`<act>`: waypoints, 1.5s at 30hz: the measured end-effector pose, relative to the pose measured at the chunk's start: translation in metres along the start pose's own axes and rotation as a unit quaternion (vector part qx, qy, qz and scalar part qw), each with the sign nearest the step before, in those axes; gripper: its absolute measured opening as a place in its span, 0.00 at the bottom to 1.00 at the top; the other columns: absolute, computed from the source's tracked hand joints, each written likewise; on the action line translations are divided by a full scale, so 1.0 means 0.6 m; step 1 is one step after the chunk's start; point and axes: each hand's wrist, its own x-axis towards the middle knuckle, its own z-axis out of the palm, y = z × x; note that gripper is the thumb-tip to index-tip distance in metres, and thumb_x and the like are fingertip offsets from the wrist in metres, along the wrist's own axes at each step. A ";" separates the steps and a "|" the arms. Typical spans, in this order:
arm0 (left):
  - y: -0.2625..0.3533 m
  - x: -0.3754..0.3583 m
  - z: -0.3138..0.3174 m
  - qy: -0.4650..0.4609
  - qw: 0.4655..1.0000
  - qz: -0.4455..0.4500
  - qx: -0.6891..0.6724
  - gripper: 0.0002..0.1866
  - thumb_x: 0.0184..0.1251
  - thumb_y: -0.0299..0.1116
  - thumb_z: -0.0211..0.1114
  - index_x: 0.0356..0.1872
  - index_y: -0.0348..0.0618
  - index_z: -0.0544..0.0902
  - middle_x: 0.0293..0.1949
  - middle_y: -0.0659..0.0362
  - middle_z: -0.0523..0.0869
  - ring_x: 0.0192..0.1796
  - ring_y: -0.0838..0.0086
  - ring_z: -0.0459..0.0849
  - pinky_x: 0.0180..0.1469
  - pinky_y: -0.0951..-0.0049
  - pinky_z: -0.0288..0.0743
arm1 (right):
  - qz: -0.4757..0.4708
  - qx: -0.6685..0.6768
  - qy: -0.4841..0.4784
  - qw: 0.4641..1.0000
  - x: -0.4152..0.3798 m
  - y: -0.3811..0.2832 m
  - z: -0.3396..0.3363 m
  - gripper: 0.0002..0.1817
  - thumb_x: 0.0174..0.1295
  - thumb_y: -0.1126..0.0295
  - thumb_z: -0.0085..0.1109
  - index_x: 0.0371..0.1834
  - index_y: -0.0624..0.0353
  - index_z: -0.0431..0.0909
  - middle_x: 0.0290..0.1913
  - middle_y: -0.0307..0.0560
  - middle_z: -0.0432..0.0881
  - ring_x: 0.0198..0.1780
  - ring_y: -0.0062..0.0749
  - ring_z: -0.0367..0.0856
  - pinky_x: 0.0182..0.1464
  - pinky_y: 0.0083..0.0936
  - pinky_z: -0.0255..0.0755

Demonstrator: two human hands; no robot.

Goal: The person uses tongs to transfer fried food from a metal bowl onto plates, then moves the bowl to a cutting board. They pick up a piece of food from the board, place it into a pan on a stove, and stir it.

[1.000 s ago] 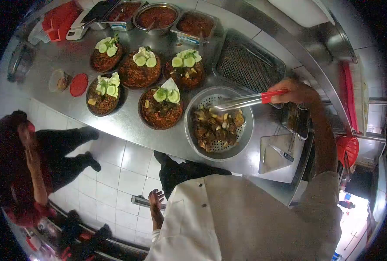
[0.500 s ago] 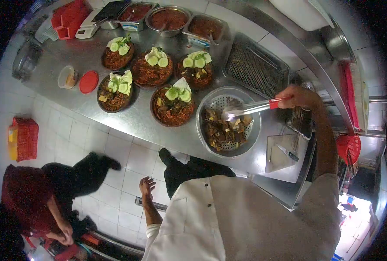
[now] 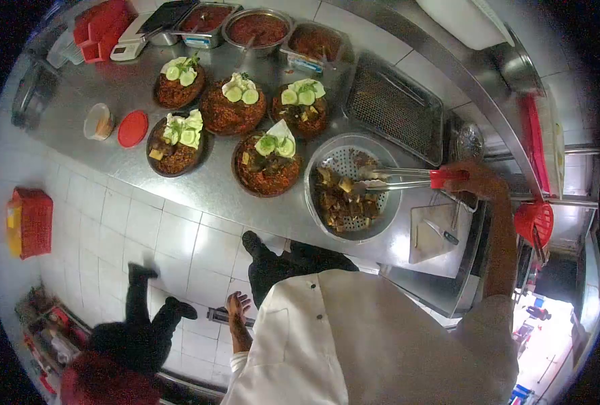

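Note:
My right hand [image 3: 474,179] is closed around the red grip of metal tongs [image 3: 408,181]. The two arms of the tongs point left over a perforated metal colander [image 3: 354,145], and their tips are at a piece among the browned chunks [image 3: 337,206], which look like meat. Low on my left side, away from the counter, my left hand [image 3: 238,307] hangs with its fingers apart and nothing in it. Left of the colander stand several brown dishes [image 3: 236,174] of red-brown food, topped with cucumber slices [image 3: 285,146] and pale green leaves.
Metal containers of red sauce [image 3: 256,30] line the back, beside a wire-rack tray [image 3: 394,101]. A knife [image 3: 442,233] lies on a cutting board [image 3: 425,250] at right. A red lid [image 3: 132,128] and plastic tub [image 3: 99,121] sit left. Another person [image 3: 114,371] is at lower left.
My right hand has moved slightly right and down with the tongs, whose blurred arms now show distinctly apart. The other person has moved toward the bottom of the view. My left hand stays low.

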 end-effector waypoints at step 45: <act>0.109 0.019 0.008 -0.008 0.996 0.055 0.072 0.26 0.61 0.54 0.50 0.50 0.43 0.71 0.41 0.50 0.81 0.35 0.62 0.82 0.35 0.61 0.76 | 0.000 0.170 0.244 0.955 -0.130 0.061 0.138 0.25 0.53 0.55 0.62 0.51 0.58 0.78 0.30 0.34 0.79 0.31 0.16 0.70 0.34 0.16 0.65</act>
